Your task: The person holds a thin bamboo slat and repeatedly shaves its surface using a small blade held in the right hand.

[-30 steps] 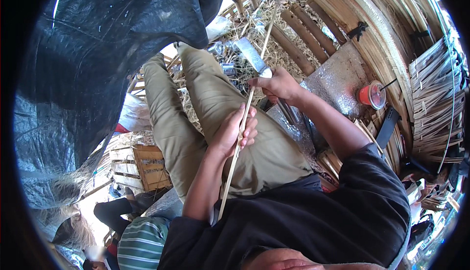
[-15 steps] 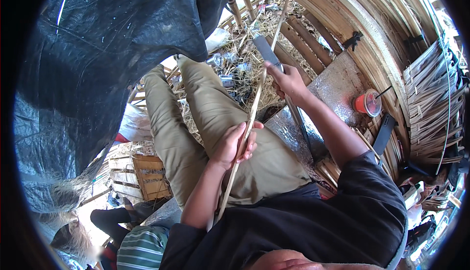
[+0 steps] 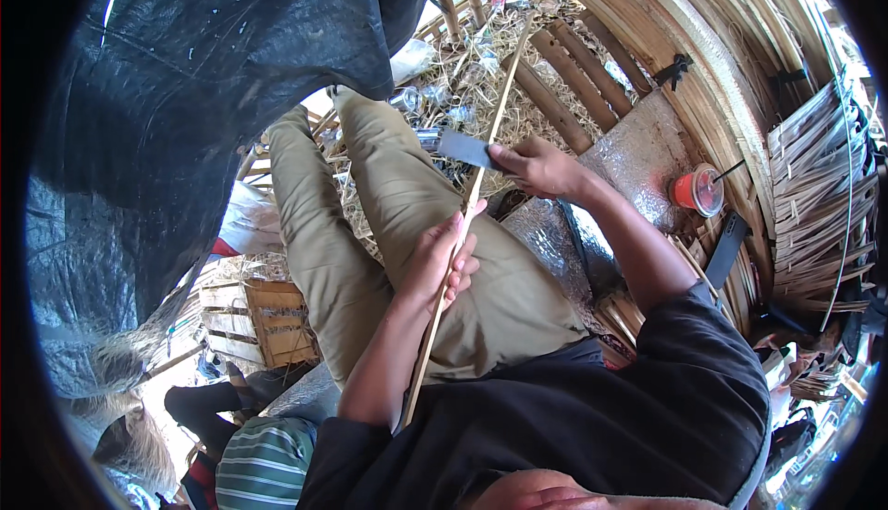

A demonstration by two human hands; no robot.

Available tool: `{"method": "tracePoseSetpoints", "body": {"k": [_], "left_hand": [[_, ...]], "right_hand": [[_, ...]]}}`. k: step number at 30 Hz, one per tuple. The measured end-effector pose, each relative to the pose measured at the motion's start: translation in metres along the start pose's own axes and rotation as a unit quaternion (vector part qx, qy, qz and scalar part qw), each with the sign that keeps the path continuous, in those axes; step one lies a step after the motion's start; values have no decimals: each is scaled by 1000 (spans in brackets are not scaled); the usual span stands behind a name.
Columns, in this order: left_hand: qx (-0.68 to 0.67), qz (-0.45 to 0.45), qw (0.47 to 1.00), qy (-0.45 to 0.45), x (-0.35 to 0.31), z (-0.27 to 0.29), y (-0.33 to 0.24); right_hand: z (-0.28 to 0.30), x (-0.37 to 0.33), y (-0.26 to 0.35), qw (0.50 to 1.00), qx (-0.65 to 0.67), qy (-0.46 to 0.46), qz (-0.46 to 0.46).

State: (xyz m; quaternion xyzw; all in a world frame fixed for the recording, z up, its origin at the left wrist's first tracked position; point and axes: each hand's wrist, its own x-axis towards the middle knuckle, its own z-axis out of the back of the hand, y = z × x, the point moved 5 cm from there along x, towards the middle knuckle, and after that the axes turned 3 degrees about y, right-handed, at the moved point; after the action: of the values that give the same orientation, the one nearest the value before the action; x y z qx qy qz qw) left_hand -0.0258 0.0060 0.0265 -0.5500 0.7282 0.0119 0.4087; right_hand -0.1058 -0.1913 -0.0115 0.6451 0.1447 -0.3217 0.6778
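Note:
My left hand (image 3: 442, 260) is closed around a long, thin strip of pale split bamboo (image 3: 429, 344), resting above my thigh. The strip runs slantwise from beside my left upper arm to the straw-strewn ground ahead. In my right hand (image 3: 541, 168) is a knife, fingers wrapped round it. Its broad, flat grey blade (image 3: 465, 148) lies across the bamboo a little beyond my left hand, pointing left. My palm hides the knife's grip.
Shredded bamboo litters the ground by wooden slats (image 3: 552, 103). At right are a red-filled cup (image 3: 698, 191) with a straw, a dark phone (image 3: 727, 249) and bundled strips (image 3: 740, 57). Black sheeting (image 3: 222, 94) hangs left, above a wooden crate (image 3: 264, 323). Another person's striped garment (image 3: 266, 464) shows lower left.
My right hand has drawn the knife nearer along the strip, and its blade has swung from pointing ahead to lying crosswise. My left hand keeps its hold, almost in place.

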Motion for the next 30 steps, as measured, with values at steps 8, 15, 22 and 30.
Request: {"method": "tracePoseSetpoints", "body": {"k": [8, 15, 22, 30], "left_hand": [[-6, 18, 1000, 14, 1, -3, 3], [-10, 14, 1000, 26, -2, -1, 3], [10, 15, 1000, 17, -6, -4, 3], [4, 5, 1000, 6, -7, -1, 7]], "right_hand": [[33, 4, 4, 962, -127, -240, 11], [35, 3, 11, 960, -126, -247, -49], [33, 4, 5, 959, -108, -255, -56], [26, 8, 3, 969, -120, -205, -67]]}}
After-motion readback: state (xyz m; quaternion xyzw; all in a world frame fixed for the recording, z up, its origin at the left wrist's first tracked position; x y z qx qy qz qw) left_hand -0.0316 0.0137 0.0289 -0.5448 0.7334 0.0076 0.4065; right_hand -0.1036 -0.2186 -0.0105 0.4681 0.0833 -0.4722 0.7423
